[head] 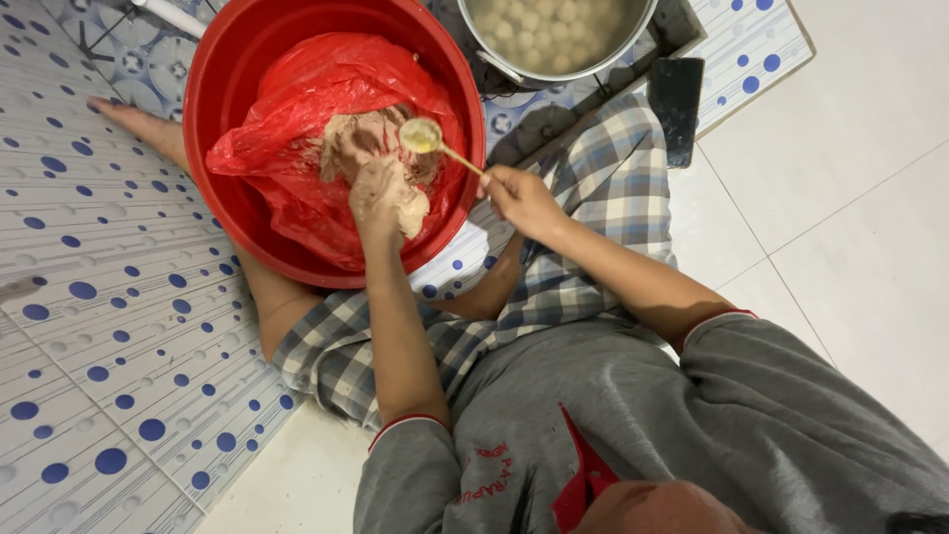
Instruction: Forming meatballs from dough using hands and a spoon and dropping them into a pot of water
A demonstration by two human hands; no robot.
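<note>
A big red basin (213, 99) stands on the floor between my legs, lined with a red plastic bag (326, 74) that holds a lump of pale brown dough (368, 133). My left hand (381, 198) is inside the basin, closed around a handful of the dough and smeared with it. Over the basin's right rim, my right hand (519, 198) grips a spoon (425, 136) by its handle. The spoon's bowl, coated with dough, hovers above the lump, just beyond my left hand.
A metal pot (554, 30) full of pale round balls in liquid sits at the top, on a dark stove. A black flat object (677, 104) lies beside my checked shorts. The floor mat is white with blue dots; plain tiles lie to the right.
</note>
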